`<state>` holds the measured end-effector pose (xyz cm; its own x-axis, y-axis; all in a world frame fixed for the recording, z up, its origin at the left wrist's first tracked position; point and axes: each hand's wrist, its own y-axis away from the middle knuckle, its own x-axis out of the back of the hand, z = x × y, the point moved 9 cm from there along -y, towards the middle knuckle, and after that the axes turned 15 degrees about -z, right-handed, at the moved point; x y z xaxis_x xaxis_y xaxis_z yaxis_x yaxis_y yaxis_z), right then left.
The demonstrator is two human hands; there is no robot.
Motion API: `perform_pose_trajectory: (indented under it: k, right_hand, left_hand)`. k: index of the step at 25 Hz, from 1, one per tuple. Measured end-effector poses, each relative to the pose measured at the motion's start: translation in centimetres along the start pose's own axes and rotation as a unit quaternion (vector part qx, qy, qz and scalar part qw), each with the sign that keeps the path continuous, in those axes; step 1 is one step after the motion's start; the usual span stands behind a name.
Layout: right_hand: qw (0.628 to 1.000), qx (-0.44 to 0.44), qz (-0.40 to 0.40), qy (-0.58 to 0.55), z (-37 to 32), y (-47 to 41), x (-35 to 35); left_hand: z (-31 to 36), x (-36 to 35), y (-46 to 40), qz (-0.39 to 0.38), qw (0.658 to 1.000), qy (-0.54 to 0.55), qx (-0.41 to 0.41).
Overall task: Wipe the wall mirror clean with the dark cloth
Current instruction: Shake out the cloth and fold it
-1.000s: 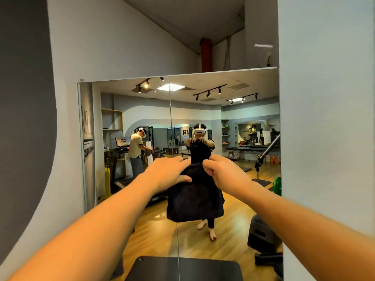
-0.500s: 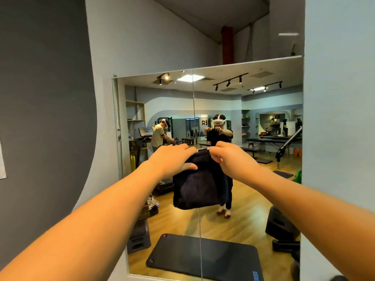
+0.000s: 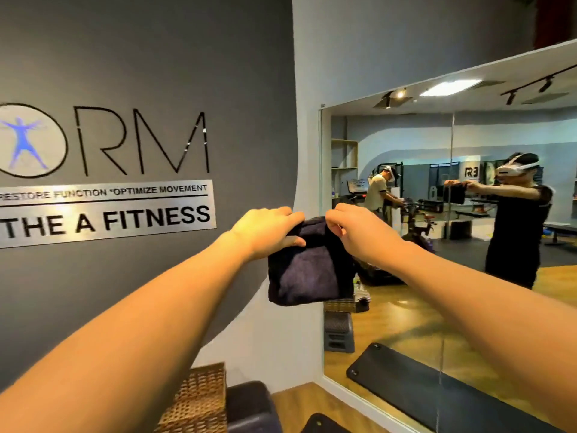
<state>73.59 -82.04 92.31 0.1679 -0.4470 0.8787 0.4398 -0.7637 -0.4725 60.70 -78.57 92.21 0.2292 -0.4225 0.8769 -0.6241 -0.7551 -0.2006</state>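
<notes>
A folded dark cloth (image 3: 307, 271) hangs in front of me at arm's length, held by its top edge. My left hand (image 3: 265, 231) grips the cloth's upper left corner, thumb in front. My right hand (image 3: 356, 234) pinches the upper right corner. The wall mirror (image 3: 437, 292) fills the right half of the view, its left edge just behind the cloth. The cloth hangs in the air short of the glass, over the mirror's left edge and the pale wall beside it. The mirror reflects me holding the cloth out and a second person farther back.
A dark grey wall (image 3: 125, 73) on the left carries metal lettering and a fitness sign (image 3: 106, 210). A wicker basket (image 3: 199, 401) and a dark padded block (image 3: 253, 407) stand on the wooden floor below. A black mat corner (image 3: 321, 425) lies at the bottom.
My view has swung left: the mirror now sits at the right and the sign wall has come into sight. Both hands keep their grip on the cloth's top edge.
</notes>
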Motion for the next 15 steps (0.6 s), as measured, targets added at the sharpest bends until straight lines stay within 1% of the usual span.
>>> perform_pose_trajectory:
  k: [3, 7, 10, 15]
  right_hand:
    - [0.997, 0.071, 0.003, -0.032, -6.5, -4.7, -2.8]
    - [0.988, 0.126, 0.006, -0.086, -14.6, -9.2, -6.9]
    - [0.980, 0.168, 0.013, -0.110, -20.3, -12.0, -8.5]
    - [0.980, 0.174, 0.003, -0.096, -25.5, -18.0, -12.8]
  left_hand:
    - [-5.9, -1.9, 5.9, -0.033, 0.997, -0.023, 0.069]
    - [-12.5, -4.7, 12.8, -0.089, 0.988, -0.053, 0.113]
    - [-17.2, -6.5, 16.9, -0.104, 0.983, -0.052, 0.144]
    - [-23.4, -11.3, 20.2, -0.105, 0.981, -0.057, 0.153]
